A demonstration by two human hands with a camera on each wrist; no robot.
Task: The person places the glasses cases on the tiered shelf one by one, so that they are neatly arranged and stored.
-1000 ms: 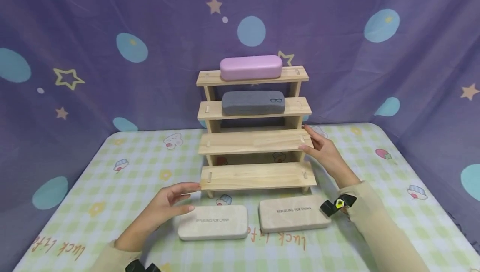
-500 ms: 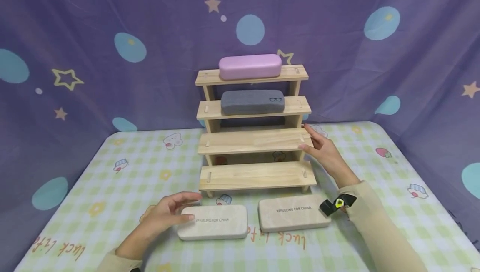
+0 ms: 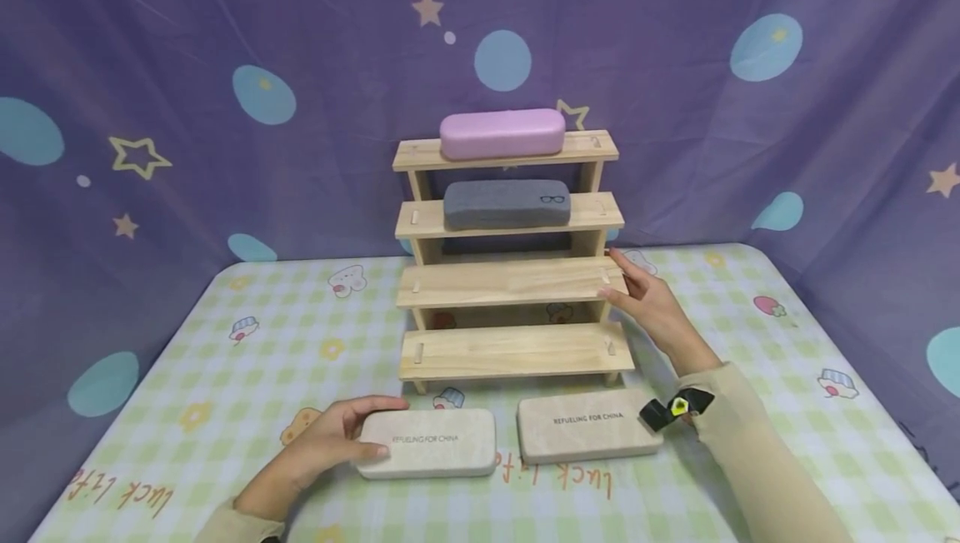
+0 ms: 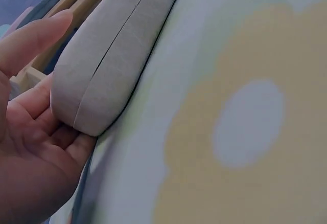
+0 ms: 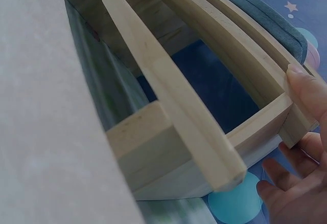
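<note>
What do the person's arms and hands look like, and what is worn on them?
Both hands, the left hand and the right hand, are bare, with no gloves or rings visible. Each arm wears a long beige sleeve. A small black device with a yellow-green mark sits at the right wrist.

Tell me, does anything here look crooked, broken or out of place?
Nothing stands out. The rack stands level, with the pink case and grey case lying straight on its upper two shelves. Two beige cases lie flat on the table, closed and undamaged.
</note>
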